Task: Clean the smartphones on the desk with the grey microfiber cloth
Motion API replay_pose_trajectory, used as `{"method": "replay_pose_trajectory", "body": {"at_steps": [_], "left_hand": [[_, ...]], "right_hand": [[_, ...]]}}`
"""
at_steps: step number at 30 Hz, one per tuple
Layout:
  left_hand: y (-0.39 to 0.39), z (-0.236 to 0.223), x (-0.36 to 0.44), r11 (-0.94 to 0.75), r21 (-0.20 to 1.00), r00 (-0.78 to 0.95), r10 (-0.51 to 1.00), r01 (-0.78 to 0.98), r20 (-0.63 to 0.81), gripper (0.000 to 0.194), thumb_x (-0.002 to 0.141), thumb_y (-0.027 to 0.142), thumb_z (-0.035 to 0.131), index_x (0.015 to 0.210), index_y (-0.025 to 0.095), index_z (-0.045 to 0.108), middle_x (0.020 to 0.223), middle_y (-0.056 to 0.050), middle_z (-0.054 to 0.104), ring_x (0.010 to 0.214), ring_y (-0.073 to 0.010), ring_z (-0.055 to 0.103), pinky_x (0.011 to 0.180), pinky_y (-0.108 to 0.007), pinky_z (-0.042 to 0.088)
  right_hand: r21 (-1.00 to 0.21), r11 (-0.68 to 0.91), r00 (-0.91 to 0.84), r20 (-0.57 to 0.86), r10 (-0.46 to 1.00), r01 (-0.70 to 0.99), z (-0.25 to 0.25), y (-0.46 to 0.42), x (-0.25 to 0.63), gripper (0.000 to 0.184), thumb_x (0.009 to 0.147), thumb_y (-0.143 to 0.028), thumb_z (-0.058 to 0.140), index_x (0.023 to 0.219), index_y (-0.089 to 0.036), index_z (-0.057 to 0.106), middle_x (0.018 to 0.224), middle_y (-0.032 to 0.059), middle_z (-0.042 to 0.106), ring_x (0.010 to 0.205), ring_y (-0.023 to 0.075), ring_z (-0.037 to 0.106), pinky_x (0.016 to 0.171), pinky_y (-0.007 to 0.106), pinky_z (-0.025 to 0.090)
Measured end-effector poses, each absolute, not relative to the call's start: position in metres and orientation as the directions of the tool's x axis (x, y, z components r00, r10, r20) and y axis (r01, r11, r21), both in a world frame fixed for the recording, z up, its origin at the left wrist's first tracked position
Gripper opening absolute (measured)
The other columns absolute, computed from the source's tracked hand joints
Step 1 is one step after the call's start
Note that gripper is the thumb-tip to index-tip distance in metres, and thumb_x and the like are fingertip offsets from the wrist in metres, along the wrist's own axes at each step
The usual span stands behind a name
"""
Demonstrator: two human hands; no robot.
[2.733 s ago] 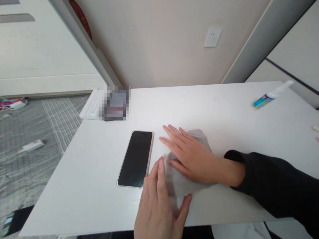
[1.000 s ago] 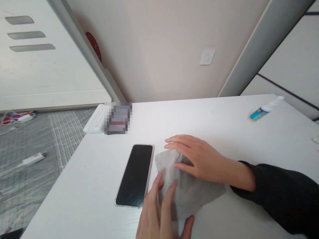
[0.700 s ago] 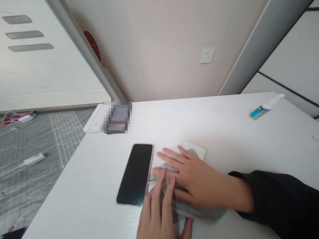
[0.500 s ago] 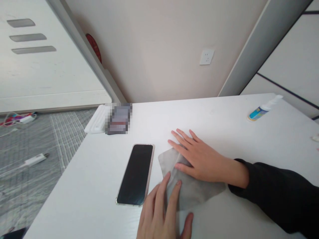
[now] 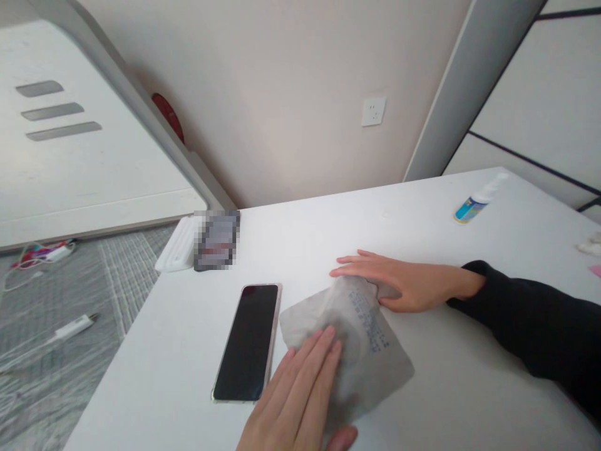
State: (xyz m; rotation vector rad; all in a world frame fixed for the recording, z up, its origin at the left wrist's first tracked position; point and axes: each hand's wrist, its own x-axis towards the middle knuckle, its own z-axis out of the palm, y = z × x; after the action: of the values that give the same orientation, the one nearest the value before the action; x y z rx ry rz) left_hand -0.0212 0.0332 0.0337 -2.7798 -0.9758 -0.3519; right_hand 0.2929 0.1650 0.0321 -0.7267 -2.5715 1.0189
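Note:
A thin grey cloth (image 5: 375, 379) with blue printing lies spread on the white table, slightly wrinkled. My left hand (image 5: 295, 394) rests flat on its near left part, fingers stretched forward and thumb apart. At the cloth's far right edge is my right hand (image 5: 406, 285), coming out of a black sleeve. Its fingers are extended and its thumb is spread from them, beside the cloth's corner; whether the fingertips touch the fabric is hard to tell. Just left of the cloth lies a smartphone (image 5: 248, 341) in a clear case, its dark screen up.
A spray bottle (image 5: 474, 203) with a blue label stands at the back right. A white object (image 5: 176, 244) and a blurred dark item (image 5: 218, 241) sit at the table's far left corner. Beyond the left edge, a cable and a white plug (image 5: 75, 326) lie on grey carpet.
My right hand has lifted off the cloth's middle and shifted to its far right edge, baring the blue printing. The cloth looks more spread out. The whole view has tilted.

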Motion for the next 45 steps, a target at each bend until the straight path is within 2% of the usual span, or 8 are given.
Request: {"method": "replay_pose_trajectory", "body": {"at_steps": [3,8,16,23,28,35,42,45], "left_hand": [[0.061,0.041,0.004,-0.808,-0.068,0.804,0.567,0.585,0.181,0.059,0.106,0.031,0.045,0.159,0.006,0.035,0.164,-0.012,0.043,0.149,-0.0225,0.047,0.116,-0.035,0.048],[0.078,0.034,0.018,-0.885,-0.113,0.892,0.447,0.453,0.073,0.075,0.103,0.042,0.054,0.162,0.004,0.026,0.167,-0.018,0.036,0.154,-0.0288,0.039,0.117,-0.042,0.047],[0.065,0.031,-0.014,-0.909,-0.204,0.932,0.356,0.363,0.073,0.093,0.103,0.061,0.048,0.166,0.006,0.008,0.157,-0.016,0.052,0.144,-0.0251,0.053,0.115,-0.032,0.046],[0.09,0.044,0.027,-0.922,-0.013,0.922,0.386,0.386,-0.025,0.08,0.104,0.04,0.053,0.166,0.01,0.012,0.168,-0.016,0.034,0.156,-0.0261,0.034,0.121,-0.041,0.043],[0.089,0.045,0.027,-0.921,-0.053,0.921,0.389,0.387,-0.032,0.077,0.103,0.033,0.053,0.165,0.006,0.016,0.169,-0.016,0.031,0.156,-0.026,0.032,0.12,-0.042,0.044],[0.061,0.036,-0.02,-0.909,-0.205,0.929,0.37,0.364,0.007,0.078,0.098,0.024,0.053,0.165,0.006,0.017,0.162,-0.016,0.046,0.149,-0.0267,0.046,0.116,-0.038,0.048],[0.092,0.038,0.046,-0.909,-0.001,0.909,0.416,0.416,0.021,0.07,0.103,0.027,0.052,0.163,0.007,0.024,0.166,-0.017,0.037,0.155,-0.0266,0.035,0.121,-0.044,0.044],[0.087,0.033,0.038,-0.891,-0.026,0.891,0.451,0.452,0.056,0.072,0.102,0.027,0.053,0.164,0.008,0.021,0.166,-0.017,0.037,0.154,-0.0266,0.038,0.119,-0.043,0.047]], "right_hand": [[-0.721,0.628,-0.835,0.127,0.535,0.293,0.035,0.162,0.286,0.074,0.097,-0.02,0.059,0.165,-0.023,0.029,0.162,0.0101,0.047,0.155,0.0254,0.035,0.13,0.053,0.018],[-0.74,0.642,-0.857,0.182,0.482,0.204,0.036,0.165,0.286,0.094,0.087,-0.012,0.064,0.168,-0.017,0.016,0.153,0.0134,0.054,0.144,0.0254,0.046,0.124,0.045,0.031],[-0.659,0.739,-0.879,0.26,0.4,0.141,0.023,0.173,0.282,0.097,0.086,-0.045,0.082,0.163,-0.012,0.032,0.137,0.0142,0.066,0.127,0.0306,0.055,0.115,0.043,0.037],[-0.62,0.766,-0.861,0.286,0.42,0.168,0.016,0.172,0.278,0.101,0.083,-0.037,0.083,0.165,-0.014,0.029,0.139,0.0183,0.064,0.122,0.0312,0.06,0.107,0.045,0.045],[-0.6,0.783,-0.861,0.301,0.41,0.164,0.01,0.173,0.279,0.102,0.083,-0.038,0.083,0.164,-0.008,0.029,0.138,0.0214,0.063,0.122,0.0318,0.06,0.107,0.044,0.045],[-0.685,0.717,-0.86,0.284,0.425,0.128,0.008,0.173,0.277,0.11,0.078,-0.046,0.089,0.166,-0.019,0.027,0.134,0.0091,0.068,0.123,0.0283,0.058,0.115,0.041,0.034],[-0.611,0.772,-0.855,0.296,0.425,0.172,0.014,0.168,0.28,0.093,0.088,-0.027,0.072,0.166,-0.014,0.023,0.143,0.0173,0.061,0.125,0.0283,0.058,0.109,0.043,0.043],[-0.615,0.769,-0.854,0.295,0.428,0.173,0.012,0.168,0.28,0.094,0.088,-0.032,0.074,0.166,-0.012,0.025,0.144,0.0188,0.06,0.126,0.0293,0.057,0.111,0.044,0.042]]}}
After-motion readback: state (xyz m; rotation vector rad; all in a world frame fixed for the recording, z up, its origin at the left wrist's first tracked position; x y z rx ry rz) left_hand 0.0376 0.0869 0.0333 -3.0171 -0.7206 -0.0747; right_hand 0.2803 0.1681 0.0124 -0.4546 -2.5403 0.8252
